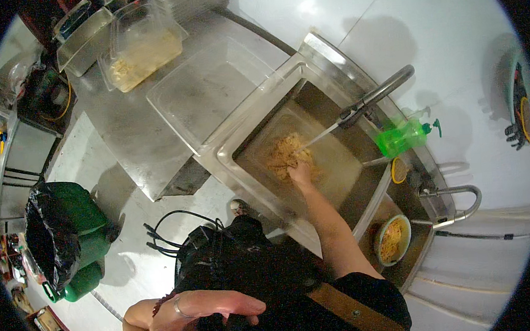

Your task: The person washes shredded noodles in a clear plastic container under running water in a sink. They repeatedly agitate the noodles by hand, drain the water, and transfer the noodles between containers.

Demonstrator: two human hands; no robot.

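Note:
My right hand (300,171) reaches into the steel sink basin (268,213), its fingers in a pile of pale yellow-brown strands (287,152) that look like noodles. They sit in cloudy water, apparently inside a clear tub (344,148). A faucet (375,95) pours a thin stream onto the pile beside my fingers. The fingertips are hidden among the strands, so their grip is unclear. Close to the camera, my left hand (201,310) is raised before my dark clothing, with a ring and a beaded bracelet. Its fingers are curved; whether they hold something dark is unclear.
A clear tub (176,121) stands on the steel table left of the sink; another tub (147,58) behind it contains pale strands. A bowl of strands (392,239) sits in the second basin. A green soap bottle (399,140) stands behind. A green bin (82,220) is on the floor.

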